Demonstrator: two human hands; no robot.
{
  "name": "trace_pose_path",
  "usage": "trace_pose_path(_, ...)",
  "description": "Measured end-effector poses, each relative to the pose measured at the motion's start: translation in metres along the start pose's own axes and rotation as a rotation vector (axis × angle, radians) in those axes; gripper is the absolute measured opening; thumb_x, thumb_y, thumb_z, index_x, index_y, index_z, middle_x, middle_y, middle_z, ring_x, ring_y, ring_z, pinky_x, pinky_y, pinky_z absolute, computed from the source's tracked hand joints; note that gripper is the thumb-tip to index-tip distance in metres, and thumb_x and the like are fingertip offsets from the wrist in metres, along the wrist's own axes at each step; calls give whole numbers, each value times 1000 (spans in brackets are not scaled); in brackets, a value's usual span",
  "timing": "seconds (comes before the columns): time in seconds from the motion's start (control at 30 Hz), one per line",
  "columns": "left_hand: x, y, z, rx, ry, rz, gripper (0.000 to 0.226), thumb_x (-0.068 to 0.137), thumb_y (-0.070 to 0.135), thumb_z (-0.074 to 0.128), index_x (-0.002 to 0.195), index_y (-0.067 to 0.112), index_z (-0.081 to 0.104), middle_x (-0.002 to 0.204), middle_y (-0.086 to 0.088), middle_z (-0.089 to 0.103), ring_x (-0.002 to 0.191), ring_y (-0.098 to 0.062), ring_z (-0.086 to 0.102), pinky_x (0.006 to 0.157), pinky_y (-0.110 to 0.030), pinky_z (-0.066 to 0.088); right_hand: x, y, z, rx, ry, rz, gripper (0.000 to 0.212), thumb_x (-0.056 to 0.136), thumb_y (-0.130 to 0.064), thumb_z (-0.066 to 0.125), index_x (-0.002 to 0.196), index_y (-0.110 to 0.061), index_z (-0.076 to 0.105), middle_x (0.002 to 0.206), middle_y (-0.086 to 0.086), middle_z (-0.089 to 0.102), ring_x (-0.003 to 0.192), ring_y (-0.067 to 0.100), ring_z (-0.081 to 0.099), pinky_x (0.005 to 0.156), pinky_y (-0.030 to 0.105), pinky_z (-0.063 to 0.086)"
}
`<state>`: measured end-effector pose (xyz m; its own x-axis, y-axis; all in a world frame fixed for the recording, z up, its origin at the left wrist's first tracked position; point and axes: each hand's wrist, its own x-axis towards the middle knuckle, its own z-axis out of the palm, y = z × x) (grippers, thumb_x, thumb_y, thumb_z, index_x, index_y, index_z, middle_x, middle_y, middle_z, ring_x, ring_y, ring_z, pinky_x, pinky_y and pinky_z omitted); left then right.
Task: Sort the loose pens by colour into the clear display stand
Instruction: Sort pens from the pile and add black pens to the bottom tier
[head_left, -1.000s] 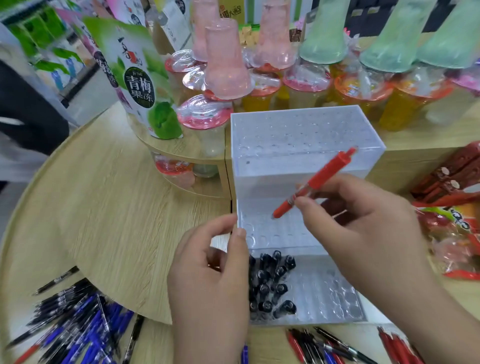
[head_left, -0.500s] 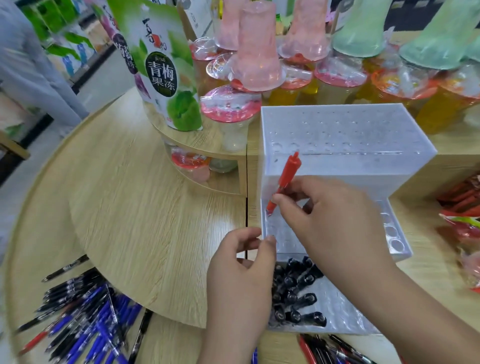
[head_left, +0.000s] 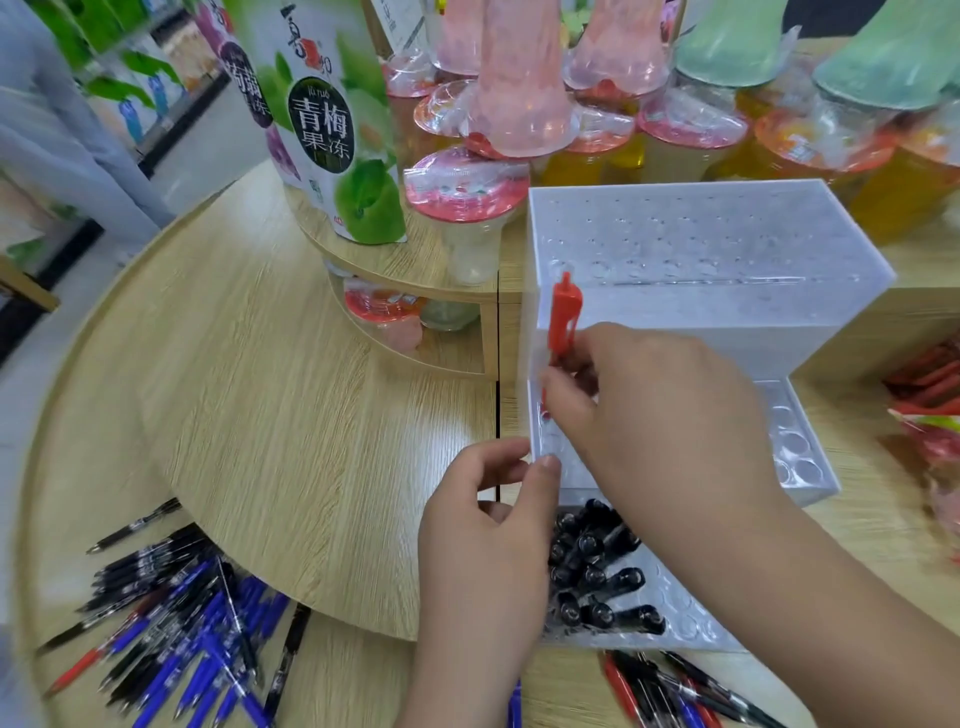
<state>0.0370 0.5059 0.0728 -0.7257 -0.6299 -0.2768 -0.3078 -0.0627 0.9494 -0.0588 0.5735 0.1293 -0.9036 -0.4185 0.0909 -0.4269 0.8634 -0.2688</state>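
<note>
Red pen (head_left: 563, 317) now swung upright, pinched by right hand (head_left: 660, 415), tip at middle-tier left corner of clear display stand (head_left: 701, 312). Stand edge pinched by left hand (head_left: 488, 525). Best kept vertical, eased straight down.

**Around the clear stepped plastic display stand (head_left: 727, 312)**

Capped black plastic pens (head_left: 597, 566) stand in its front tier; a slim red plastic pen (head_left: 563, 317) is upright at its middle tier's left end. Plastic jelly cups (head_left: 675, 130) sit behind it; loose blue and black pens (head_left: 176, 639) lie left-front.
</note>
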Motion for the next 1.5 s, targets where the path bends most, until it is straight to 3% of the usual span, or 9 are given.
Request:
trace_pose_path(0.13, -1, 0, -1, -14, -4, 8, 11, 89, 37, 68, 100, 35, 69, 97, 25, 67, 81, -6, 62, 55, -6, 46, -3, 3, -2, 30, -5, 30, 32, 93, -51, 43, 91, -27, 64, 86, -6, 69, 79, 24, 64, 64, 33, 51)
trace_pose_path(0.43, -2, -2, 1, -11, 32, 25, 11, 90, 37, 68, 100, 34, 70, 96, 23, 70, 80, -12, 65, 58, -11, 51, -2, -3, 0, -59, -22, -7, 28, 99, -44, 38, 95, -26, 59, 78, -3, 57, 69, 25, 49, 48, 29, 28)
trace_pose_path(0.7, -1, -5, -6, 14, -17, 51, 14, 88, 40, 68, 101, 37, 70, 89, 23, 70, 68, 2, 64, 59, -12, 49, -10, 18, -3, 199, 32, -40, 31, 88, -53, 55, 93, -27, 71, 82, -5, 72, 80, 19, 66, 70, 35, 53)
trace_pose_path(0.87, -24, -37, -32, -7, 73, 128, 17, 84, 46, 69, 99, 40, 73, 84, 14, 70, 64, -6, 56, 64, -31, 45, -71, 72, -25, 502, 210, -41, 13, 89, -41, 64, 82, -33, 71, 71, -18, 68, 66, 3, 62, 62, 19, 48)
trace_pose_path(1.0, -71, -82, -30, -61, 271, 135, 22, 76, 51, 60, 85, 35, 72, 74, 7, 69, 57, -11, 49, 54, -24, 43, -149, 118, -4, 503, 235, 39, 11, 89, -31, 62, 81, -33, 69, 77, -12, 66, 68, 5, 60, 60, 10, 41)
trace_pose_path(1.1, -101, -128, -6, 50, 285, -4, 21, 80, 50, 59, 84, 33, 71, 68, 6, 64, 56, -14, 51, 57, -26, 45, -193, 154, 41, 523, 151, 113, 13, 88, -31, 56, 84, -35, 68, 73, -19, 66, 71, 3, 61, 63, 13, 43)
trace_pose_path(1.27, -121, -208, 60, 373, -42, -203, 3, 89, 33, 68, 90, 31, 71, 82, 15, 69, 66, 1, 61, 61, -15, 45, -243, 199, 140, 299, -196, 331, 12, 91, -38, 57, 98, -37, 67, 84, -23, 63, 67, -3, 59, 55, 15, 46)
trace_pose_path(1.37, -117, -234, 97, 491, -31, -257, 22, 86, 44, 70, 97, 25, 68, 89, 13, 69, 80, -4, 64, 69, -27, 52, -252, 207, 175, 154, -282, 362, 16, 91, -40, 58, 104, -37, 66, 95, -18, 65, 66, -4, 53, 50, 9, 35)
trace_pose_path(1.5, -107, -245, 117, 613, 59, -317, 27, 85, 49, 69, 96, 27, 60, 90, 9, 67, 77, -13, 63, 58, -24, 40, -248, 210, 194, 97, -279, 319, 21, 89, -43, 58, 105, -31, 65, 97, -12, 63, 85, 10, 62, 56, 28, 52)
